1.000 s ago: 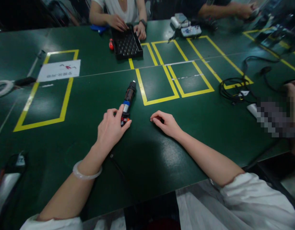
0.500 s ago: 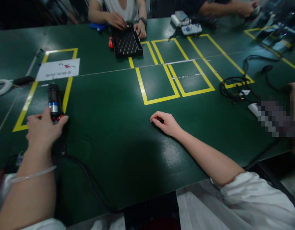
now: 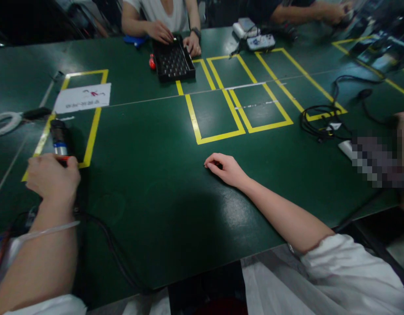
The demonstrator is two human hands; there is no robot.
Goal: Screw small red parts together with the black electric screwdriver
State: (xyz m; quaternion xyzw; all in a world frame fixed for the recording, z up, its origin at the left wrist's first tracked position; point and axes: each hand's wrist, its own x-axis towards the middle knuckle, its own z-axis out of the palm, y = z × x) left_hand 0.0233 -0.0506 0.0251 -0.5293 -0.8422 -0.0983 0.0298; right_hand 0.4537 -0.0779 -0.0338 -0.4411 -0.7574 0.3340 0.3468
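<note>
At the left, my left hand (image 3: 52, 177) is closed around a corded power tool (image 3: 59, 139). The tool's black, silver and blue front end points away from me, and a bit of red shows by my fingers; its grip is hidden under my hand. A black cord (image 3: 113, 245) runs from beneath that wrist toward the table's near edge. My right hand (image 3: 228, 169) rests on the green table (image 3: 149, 183) near the middle, fingers curled in toward the thumb, with nothing visible in them.
Yellow tape outlines (image 3: 221, 136) mark the table. A white paper (image 3: 83, 98) lies beyond the tool. Across from me, a person's hands work at a black tray (image 3: 175, 65) beside a red object (image 3: 152, 62). Coiled black cable (image 3: 315, 124) lies at the right.
My left hand has wrapped more closely around the power tool, and the tool's front end has shifted left. My right hand has stayed in place.
</note>
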